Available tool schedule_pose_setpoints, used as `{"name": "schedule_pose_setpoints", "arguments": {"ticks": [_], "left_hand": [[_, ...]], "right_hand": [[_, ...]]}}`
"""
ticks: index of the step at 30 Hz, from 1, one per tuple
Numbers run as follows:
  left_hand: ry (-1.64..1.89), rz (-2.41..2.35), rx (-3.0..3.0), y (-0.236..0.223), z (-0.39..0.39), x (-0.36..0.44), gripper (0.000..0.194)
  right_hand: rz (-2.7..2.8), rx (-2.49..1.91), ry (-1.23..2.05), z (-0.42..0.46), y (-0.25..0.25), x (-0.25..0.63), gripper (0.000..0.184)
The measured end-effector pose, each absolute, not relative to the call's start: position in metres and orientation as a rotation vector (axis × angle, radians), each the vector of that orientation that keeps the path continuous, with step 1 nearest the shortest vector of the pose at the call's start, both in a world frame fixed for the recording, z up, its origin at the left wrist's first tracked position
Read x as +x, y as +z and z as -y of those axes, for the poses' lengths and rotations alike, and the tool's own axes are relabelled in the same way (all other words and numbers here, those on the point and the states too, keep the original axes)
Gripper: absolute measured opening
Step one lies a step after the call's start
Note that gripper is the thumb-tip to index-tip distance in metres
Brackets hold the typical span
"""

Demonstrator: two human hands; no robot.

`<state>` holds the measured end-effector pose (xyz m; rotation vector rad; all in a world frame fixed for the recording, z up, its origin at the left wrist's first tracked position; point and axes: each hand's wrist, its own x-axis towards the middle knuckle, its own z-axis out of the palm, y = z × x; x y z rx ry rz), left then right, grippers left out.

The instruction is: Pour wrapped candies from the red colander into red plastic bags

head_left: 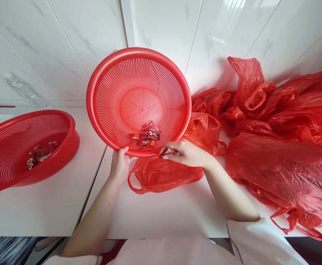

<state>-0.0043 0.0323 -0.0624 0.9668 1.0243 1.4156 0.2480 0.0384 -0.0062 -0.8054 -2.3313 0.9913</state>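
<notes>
A round red perforated basket (pixel 114 75) is tipped up towards me on the white table. My left hand (pixel 120 164) grips its near rim, fingers curled over the edge. Several small red wrapped candies (pixel 147 135) lie at the basket's low side. My right hand (pixel 187 153) is closed on a few wrapped candies (pixel 167 151) just over the rim. Under both hands lies a red plastic bag (pixel 161 175), partly beneath the basket.
A second red basket (pixel 67 143) with several candies (pixel 41 153) sits at the left on an adjoining table. A large heap of red plastic bags (pixel 282 125) fills the right side. A white tiled wall stands behind. The table's near edge (pixel 155 235) runs along the bottom.
</notes>
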Motion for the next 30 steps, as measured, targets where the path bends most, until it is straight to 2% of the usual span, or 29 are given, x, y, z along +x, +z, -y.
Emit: {"name": "schedule_pose_setpoints", "arguments": {"ticks": [2, 4, 9, 14, 17, 20, 25, 30], "left_hand": [[1.409, -1.004, 0.953, -0.062, -0.033, -0.005, 0.04], [1.402, -1.009, 0.895, -0.063, -0.034, -0.006, 0.04], [1.377, -1.086, 0.796, -0.068, -0.033, -0.004, 0.039], [1.372, -0.965, 0.86, -0.069, -0.027, 0.004, 0.041], [1.408, -0.93, 0.852, -0.068, -0.027, 0.004, 0.041], [1.448, -0.955, 0.816, -0.068, -0.031, 0.0, 0.041], [1.476, -1.003, 0.775, -0.069, -0.037, -0.005, 0.047], [1.443, -0.993, 0.762, -0.073, -0.038, -0.007, 0.044]], "right_hand": [[2.364, -0.748, 1.115, -0.037, -0.007, 0.244, 0.019], [2.337, -0.762, 1.107, -0.037, -0.01, 0.238, 0.019], [2.176, -0.891, 0.724, -0.043, -0.03, 0.221, 0.024], [2.374, -0.987, 0.518, -0.048, -0.049, 0.214, 0.047], [2.435, -0.885, 0.594, -0.048, -0.048, 0.217, 0.049], [2.391, -0.758, 0.717, -0.049, -0.043, 0.222, 0.039], [2.078, -0.986, 0.822, -0.057, -0.043, 0.231, 0.028], [1.939, -1.06, 1.136, -0.059, -0.039, 0.242, 0.033]]}}
